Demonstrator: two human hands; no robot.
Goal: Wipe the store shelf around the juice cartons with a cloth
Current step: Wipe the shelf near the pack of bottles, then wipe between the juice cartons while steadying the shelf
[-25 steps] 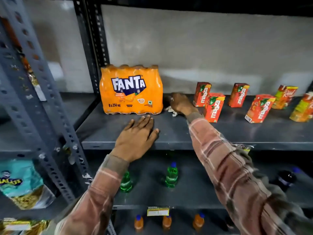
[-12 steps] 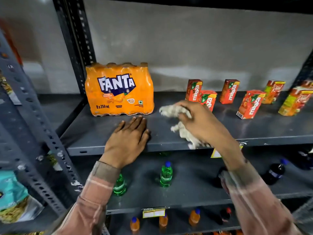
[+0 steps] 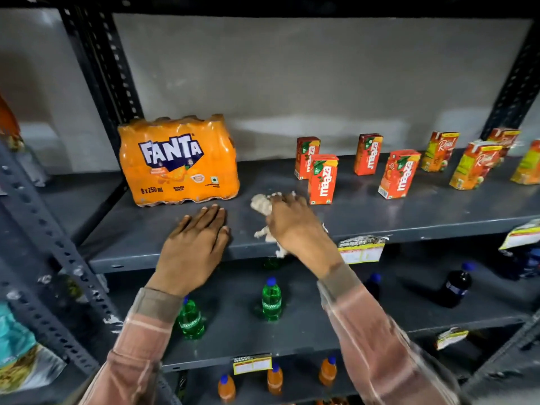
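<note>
**Cloth pressed to the shelf beside the Maaza cartons**

The grey metal shelf (image 3: 380, 211) carries a shrink-wrapped Fanta pack (image 3: 178, 160) at its left (the label reads 8 x 250 ml, and bottle tops bulge under the orange film). To the right stand four red Maaza juice cartons (image 3: 323, 179), upright and spaced apart, then several Real cartons (image 3: 474, 165) toward the far end; all look sealed.

The right hand (image 3: 295, 223) is curled closed over a crumpled off-white cloth (image 3: 261, 203), pressing it onto the shelf surface just in front of the nearest Maaza carton and near the shelf's front edge. Frayed ends of the cloth stick out past the fingers and trail down over the shelf lip. The hand is motion-blurred, so exactly how the fingers pinch the fabric is hard to tell.

The left hand (image 3: 194, 247) lies flat and open, palm down, on the shelf just in front of the Fanta pack, holding nothing.

Green Sprite bottles (image 3: 271, 299) stand on the shelf below.
</note>
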